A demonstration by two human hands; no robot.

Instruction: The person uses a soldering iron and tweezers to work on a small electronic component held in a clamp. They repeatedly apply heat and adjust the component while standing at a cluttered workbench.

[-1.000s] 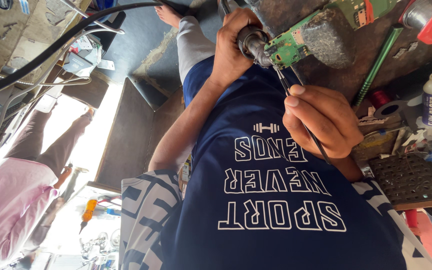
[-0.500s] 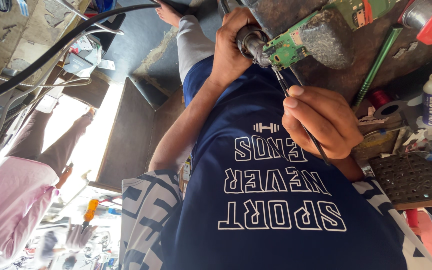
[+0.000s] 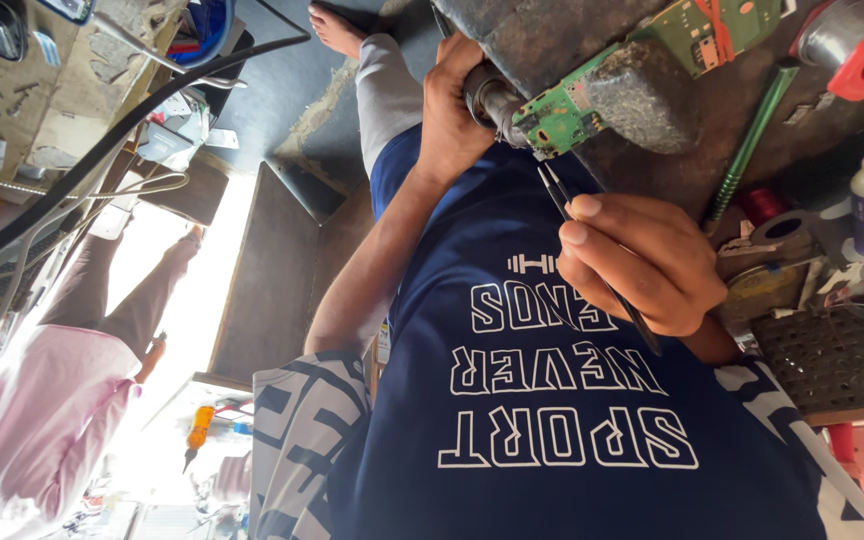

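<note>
Nothing has shifted: my right hand (image 3: 642, 262) still pinches the tweezers (image 3: 560, 196), tips at the board (image 3: 564, 115). My left hand (image 3: 452, 105) stays clenched on a metal tool (image 3: 492, 95); work holds steady.

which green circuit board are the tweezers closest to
The small board at the bench edge, under the grey block, just off the tweezers in the right hand; the red-taped board lies farther back.
</note>
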